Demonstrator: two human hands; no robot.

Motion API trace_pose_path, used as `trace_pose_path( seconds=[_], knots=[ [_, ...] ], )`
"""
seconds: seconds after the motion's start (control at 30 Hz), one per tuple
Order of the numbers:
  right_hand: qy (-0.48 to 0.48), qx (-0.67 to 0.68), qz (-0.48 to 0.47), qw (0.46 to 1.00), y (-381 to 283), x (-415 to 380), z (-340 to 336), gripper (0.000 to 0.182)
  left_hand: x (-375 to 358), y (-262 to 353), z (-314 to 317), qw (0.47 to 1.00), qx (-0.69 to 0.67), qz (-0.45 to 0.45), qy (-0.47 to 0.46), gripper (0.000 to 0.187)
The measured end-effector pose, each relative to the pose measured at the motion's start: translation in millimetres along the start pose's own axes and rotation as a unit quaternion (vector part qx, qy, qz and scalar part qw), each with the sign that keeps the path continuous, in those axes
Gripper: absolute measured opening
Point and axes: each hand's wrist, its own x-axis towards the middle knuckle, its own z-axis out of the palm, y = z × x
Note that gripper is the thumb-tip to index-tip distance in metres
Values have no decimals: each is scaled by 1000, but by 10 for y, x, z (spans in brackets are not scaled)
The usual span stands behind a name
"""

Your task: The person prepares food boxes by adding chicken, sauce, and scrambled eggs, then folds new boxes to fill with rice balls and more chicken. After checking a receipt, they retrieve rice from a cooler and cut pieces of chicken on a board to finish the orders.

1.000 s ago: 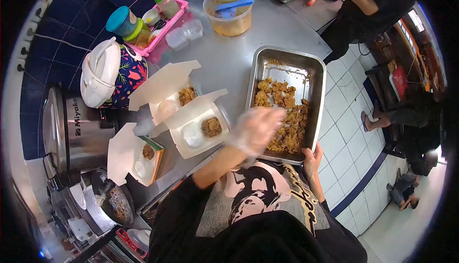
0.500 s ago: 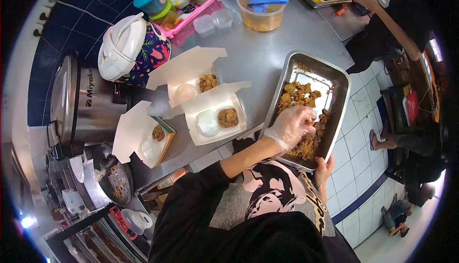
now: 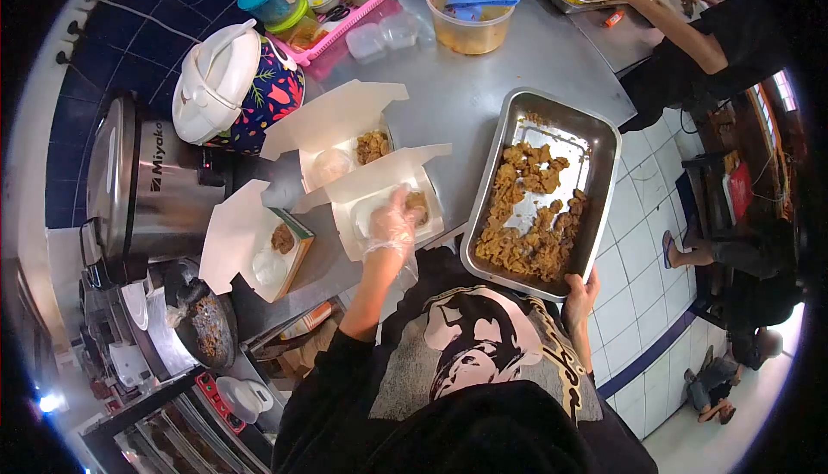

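My left hand (image 3: 393, 222), in a clear plastic glove, is over the middle open white food box (image 3: 352, 237). Its bunched fingers press at the brown cooked meat (image 3: 417, 207) there, beside a wrapped white portion that the hand partly covers. Exactly what lies between the fingertips is partly hidden. My bare right hand (image 3: 580, 295) grips the near right corner of a deep metal tray (image 3: 614, 159). Brown meat pieces (image 3: 528, 245) fill its near and left parts, while bare metal shows elsewhere. Two more open boxes, a back box (image 3: 332, 112) and a left box (image 3: 228, 237), each hold meat and a white portion.
A rice cooker (image 3: 159, 185) and a flowered pot with a white lid (image 3: 211, 86) stand at left. Behind are a pink basket (image 3: 345, 21) and a tub with blue tongs (image 3: 470, 25). A co-worker's arm (image 3: 681, 30) reaches over another food tray (image 3: 561, 0) at upper right.
My left hand has moved left from the meat in the tray to the middle box. The tray, still in my right hand, has shifted slightly. The co-worker's hand has moved over the far tray.
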Motion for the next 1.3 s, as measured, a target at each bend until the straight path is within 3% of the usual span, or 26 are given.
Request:
trace_pose_path(
  seconds=[0.07,0.1,0.17,0.2,0.27,0.3,0.37,0.5,0.53,0.57,0.7,0.77,0.83,0.9,0.97,1.07,1.1,1.17,1.2,1.27,1.3],
  knots=[
    [-5,7,-1,1000,109,24,-49,41,118,-453,299,987,-158,-22,-16,36],
    [-3,-5,-9,1000,126,20,-50,41,89,-409,250,987,-158,-22,-17,36],
    [0,-17,-18,1000,105,8,-38,41,18,-239,105,991,57,120,5,30],
    [-4,-14,-3,1000,54,-1,-9,42,60,-359,205,991,57,120,4,30],
    [-2,-13,12,1000,7,-11,19,43,189,-665,513,977,-199,69,23,28],
    [-5,-23,14,1000,-7,-15,19,43,173,-513,443,977,-201,70,17,28],
    [-6,-52,22,998,-80,-15,47,45,109,-74,179,975,-216,-18,-45,29],
    [4,-19,-16,1000,-64,19,106,34,208,-250,323,941,-324,-90,-42,27],
    [5,-18,-16,1000,-60,25,103,34,132,-95,221,986,-164,-2,-17,26],
    [6,-14,-13,1000,-59,32,103,34,77,-14,166,996,2,86,10,25],
    [7,-40,-9,999,-105,32,94,35,84,-214,179,980,92,175,11,23],
    [2,-34,-5,999,-102,32,65,41,87,-197,152,950,199,232,55,25],
    [-4,-28,0,1000,-128,23,76,48,82,-205,177,966,165,192,45,25],
    [3,-3,0,1000,-178,17,136,36,26,-138,175,979,131,149,38,25],
    [4,-21,8,1000,-135,27,93,36,-149,230,96,942,148,278,116,24],
    [8,-35,18,999,-102,12,79,41,-310,881,131,891,88,446,-14,22],
    [11,-32,20,999,-94,-1,86,45,-321,1019,301,905,12,414,-102,23],
    [8,-16,23,1000,-99,-28,103,45,-347,1190,710,840,226,438,-228,20],
    [8,-1,26,1000,-96,-38,112,44,-344,1196,915,878,208,339,-267,14],
    [1,6,5,1000,-16,-53,83,44,-418,1281,836,852,246,421,-190,14],
    [-8,-13,-3,1000,5,-78,53,44,-422,1273,803,853,247,419,-190,14]
  ],
)
